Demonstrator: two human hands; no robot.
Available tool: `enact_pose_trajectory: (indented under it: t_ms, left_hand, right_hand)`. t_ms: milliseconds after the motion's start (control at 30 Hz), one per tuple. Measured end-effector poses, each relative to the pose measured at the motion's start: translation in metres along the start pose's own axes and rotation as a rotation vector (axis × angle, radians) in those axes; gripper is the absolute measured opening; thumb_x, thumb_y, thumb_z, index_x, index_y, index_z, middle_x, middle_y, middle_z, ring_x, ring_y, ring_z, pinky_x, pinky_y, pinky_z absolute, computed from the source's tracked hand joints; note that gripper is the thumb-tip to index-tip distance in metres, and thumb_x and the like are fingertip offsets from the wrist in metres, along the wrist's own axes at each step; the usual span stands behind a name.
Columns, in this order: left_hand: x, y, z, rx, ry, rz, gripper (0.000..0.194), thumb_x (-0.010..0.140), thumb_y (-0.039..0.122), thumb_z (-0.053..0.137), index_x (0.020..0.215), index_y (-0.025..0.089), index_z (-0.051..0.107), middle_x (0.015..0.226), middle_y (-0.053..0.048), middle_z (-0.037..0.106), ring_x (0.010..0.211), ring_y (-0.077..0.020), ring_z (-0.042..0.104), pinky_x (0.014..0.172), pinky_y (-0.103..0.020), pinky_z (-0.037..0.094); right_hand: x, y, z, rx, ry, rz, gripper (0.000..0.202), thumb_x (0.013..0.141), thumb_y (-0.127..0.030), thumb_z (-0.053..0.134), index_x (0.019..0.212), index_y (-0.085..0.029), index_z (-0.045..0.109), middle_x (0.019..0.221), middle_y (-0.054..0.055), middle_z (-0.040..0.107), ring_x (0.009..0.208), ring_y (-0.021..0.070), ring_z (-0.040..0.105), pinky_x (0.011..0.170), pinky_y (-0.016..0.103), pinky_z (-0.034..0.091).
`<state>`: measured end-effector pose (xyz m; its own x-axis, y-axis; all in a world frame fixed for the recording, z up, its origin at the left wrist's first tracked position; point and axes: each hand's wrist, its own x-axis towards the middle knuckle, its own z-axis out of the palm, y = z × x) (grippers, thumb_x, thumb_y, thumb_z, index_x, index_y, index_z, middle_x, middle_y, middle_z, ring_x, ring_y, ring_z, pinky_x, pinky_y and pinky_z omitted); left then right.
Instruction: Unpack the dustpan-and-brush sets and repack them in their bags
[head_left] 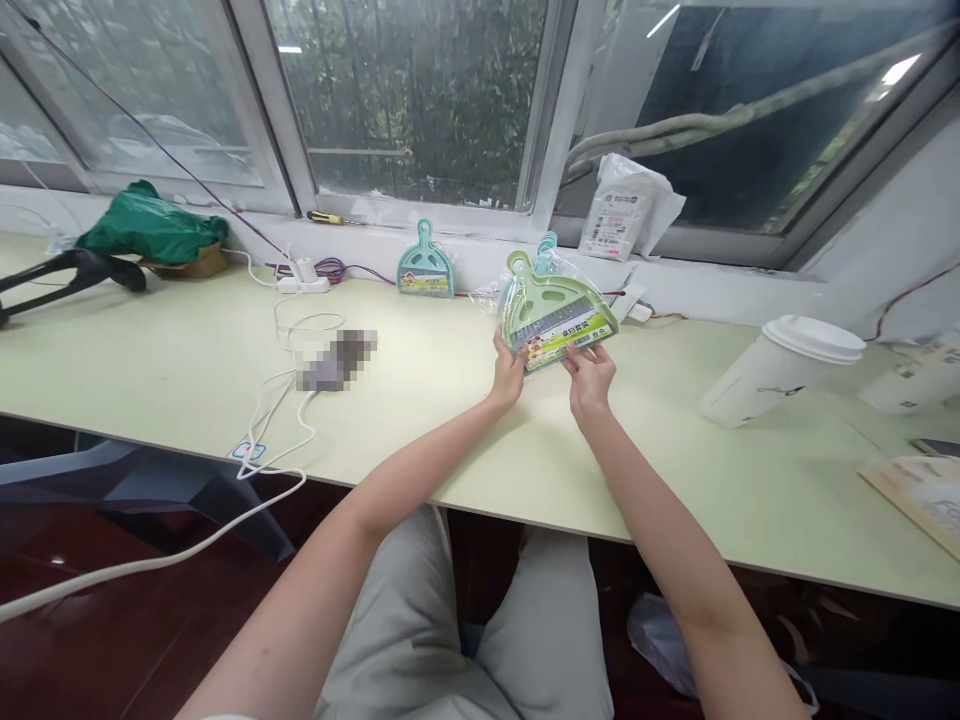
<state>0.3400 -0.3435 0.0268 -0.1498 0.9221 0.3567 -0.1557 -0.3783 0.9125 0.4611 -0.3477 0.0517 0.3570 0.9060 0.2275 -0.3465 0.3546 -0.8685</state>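
A green mini dustpan and brush set (pixel 556 312) in clear plastic wrap is held up over the table, tilted, its printed label facing me. My left hand (pixel 510 372) grips its lower left corner, thumb in front. My right hand (pixel 589 378) pinches the bottom edge to the right of the middle. Behind it a blue-green dustpan (pixel 547 255) leans by the wall, mostly hidden. Another blue-green dustpan set (pixel 425 268) stands against the wall farther left.
On the pale table (pixel 420 400), a white lidded paper cup (pixel 776 375) stands at right and a power strip (pixel 303 284) with white cables at left. A green bag (pixel 154 228) lies far left. A white package (pixel 622 212) and a screwdriver (pixel 325 217) rest on the sill.
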Motion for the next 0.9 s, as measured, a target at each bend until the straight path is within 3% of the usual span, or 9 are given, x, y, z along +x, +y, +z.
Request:
enact_pose_trajectory:
  t_ms: [333, 467, 533, 600, 667, 733, 800, 900]
  left_hand:
    - [-0.006, 0.014, -0.003, 0.062, 0.107, 0.014, 0.077, 0.085, 0.048, 0.055, 0.145, 0.026, 0.013, 0.139, -0.008, 0.049, 0.126, -0.0211, 0.049, 0.105, -0.032, 0.035]
    - [-0.008, 0.013, 0.003, 0.149, -0.001, 0.000, 0.087, 0.086, 0.039, 0.055, 0.148, 0.025, -0.004, 0.150, -0.011, 0.033, 0.135, -0.0201, 0.039, 0.110, -0.034, 0.030]
    - [-0.008, 0.016, 0.004, 0.272, 0.036, 0.036, 0.094, 0.084, 0.036, 0.058, 0.148, 0.024, -0.010, 0.155, -0.013, 0.019, 0.141, -0.0212, 0.027, 0.112, -0.037, 0.026]
    - [-0.006, 0.025, 0.000, 0.462, 0.127, 0.159, 0.094, 0.080, 0.035, 0.062, 0.149, 0.023, -0.001, 0.157, -0.013, 0.009, 0.145, -0.0244, 0.014, 0.115, -0.040, 0.020]
    - [-0.003, 0.035, -0.007, 0.678, 0.118, 0.320, 0.078, 0.080, 0.035, 0.063, 0.146, 0.026, 0.023, 0.156, -0.009, 0.016, 0.144, -0.0277, 0.013, 0.116, -0.044, 0.014]
    - [0.001, 0.043, -0.015, 0.874, 0.016, 0.433, 0.049, 0.082, 0.033, 0.060, 0.130, 0.030, 0.050, 0.147, -0.006, 0.037, 0.138, -0.0294, 0.026, 0.114, -0.046, 0.016]
    - [0.006, 0.045, -0.020, 1.032, -0.046, 0.502, 0.023, 0.085, 0.031, 0.056, 0.106, 0.029, 0.065, 0.127, -0.006, 0.057, 0.124, -0.0289, 0.043, 0.108, -0.046, 0.026]
    - [0.011, 0.039, -0.022, 1.189, -0.037, 0.643, 0.019, 0.090, 0.030, 0.050, 0.083, 0.023, 0.066, 0.096, -0.008, 0.066, 0.096, -0.0247, 0.054, 0.088, -0.042, 0.039]
  right_hand:
    - [-0.006, 0.001, 0.007, 0.029, -0.034, 0.025, 0.038, 0.060, -0.026, 0.076, 0.093, -0.020, 0.058, 0.099, 0.006, 0.069, 0.099, 0.0181, 0.066, 0.086, 0.032, 0.057]
    - [-0.002, 0.002, 0.005, 0.034, 0.042, 0.029, 0.036, 0.059, -0.027, 0.075, 0.090, -0.019, 0.058, 0.097, 0.006, 0.070, 0.098, 0.0186, 0.066, 0.086, 0.032, 0.057]
    - [0.001, 0.001, 0.003, 0.055, 0.068, 0.042, 0.038, 0.058, -0.025, 0.076, 0.090, -0.019, 0.058, 0.096, 0.006, 0.071, 0.097, 0.0190, 0.067, 0.086, 0.032, 0.057]
    - [0.003, 0.000, 0.003, 0.084, 0.082, 0.051, 0.040, 0.057, -0.023, 0.076, 0.092, -0.020, 0.057, 0.096, 0.005, 0.071, 0.097, 0.0190, 0.067, 0.086, 0.032, 0.057]
    - [0.002, -0.001, 0.002, 0.098, 0.079, 0.060, 0.040, 0.058, -0.022, 0.076, 0.093, -0.020, 0.057, 0.097, 0.006, 0.071, 0.097, 0.0190, 0.067, 0.086, 0.032, 0.057]
    - [0.000, -0.001, 0.003, 0.104, 0.061, 0.072, 0.040, 0.058, -0.022, 0.077, 0.092, -0.019, 0.058, 0.097, 0.006, 0.071, 0.097, 0.0191, 0.067, 0.086, 0.032, 0.057]
    - [-0.002, 0.001, 0.004, 0.115, 0.048, 0.081, 0.041, 0.057, -0.021, 0.078, 0.093, -0.018, 0.059, 0.096, 0.006, 0.071, 0.096, 0.0194, 0.067, 0.086, 0.033, 0.057]
    - [-0.003, 0.005, 0.005, 0.141, 0.041, 0.090, 0.043, 0.056, -0.021, 0.080, 0.095, -0.017, 0.061, 0.096, 0.006, 0.071, 0.094, 0.0201, 0.067, 0.086, 0.034, 0.057]
